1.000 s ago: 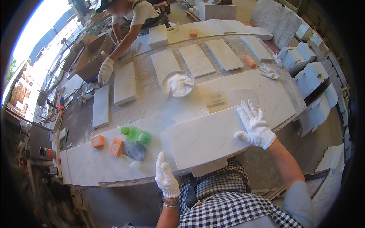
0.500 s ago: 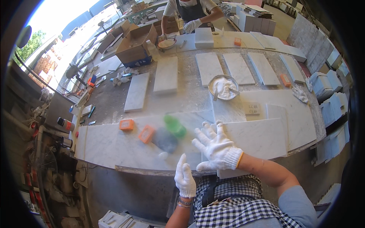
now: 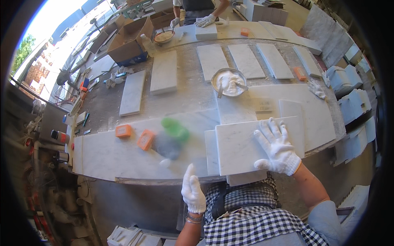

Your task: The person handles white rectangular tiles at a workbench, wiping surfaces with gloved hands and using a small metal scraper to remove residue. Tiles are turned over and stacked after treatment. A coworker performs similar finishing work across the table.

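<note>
Right hand: gloved in white, laid flat with fingers splayed and thumb out to the side. We see it resting on the pale slab and gripping nothing.

Slab position: at the near edge of the table, in front of the person's body, lying over other pieces. We note a thinner strip showing past its left end and another piece jutting out below its near edge.

Left hand: also gloved, fingers extended and held together, pointing away from the body. We see nothing in its grasp. It stands apart from the slab, near the table's front edge; we cannot tell whether it touches that edge.

Left of the slab we record a green bottle and a grey pad, both blurred, then two orange boxes. Beyond the slab sits a round pan of white paste with two tools in it. Four tiles lie in a row past the pan; a loose glove lies to the right.

Across the table we observe a co-worker, one gloved hand on a white block.
</note>
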The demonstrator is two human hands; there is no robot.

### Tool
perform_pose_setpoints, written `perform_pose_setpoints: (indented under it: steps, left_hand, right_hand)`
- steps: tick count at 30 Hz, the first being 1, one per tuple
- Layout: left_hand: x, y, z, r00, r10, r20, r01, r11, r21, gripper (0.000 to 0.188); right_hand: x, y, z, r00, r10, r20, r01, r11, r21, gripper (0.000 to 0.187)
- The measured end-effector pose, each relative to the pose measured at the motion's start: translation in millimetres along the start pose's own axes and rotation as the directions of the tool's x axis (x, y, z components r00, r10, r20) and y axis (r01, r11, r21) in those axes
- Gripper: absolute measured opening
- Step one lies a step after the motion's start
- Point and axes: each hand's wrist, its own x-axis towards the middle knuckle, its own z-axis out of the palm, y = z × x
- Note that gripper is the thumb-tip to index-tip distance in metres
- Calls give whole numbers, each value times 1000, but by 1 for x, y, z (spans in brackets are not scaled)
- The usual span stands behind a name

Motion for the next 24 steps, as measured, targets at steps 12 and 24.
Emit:
perform_pose_setpoints:
  steps: [12, 24]
  left_hand:
    - [-5, 23, 13, 992, 63, 105, -44, 983, -176, 42]
    - [66, 65, -19, 994, 79, -75, -93, 974, -205, 56]
  right_hand:
    - [8, 39, 0, 959, 281, 48, -281, 960, -7, 106]
    - [49, -86, -12, 954, -291, 71, 281, 951, 130, 92]
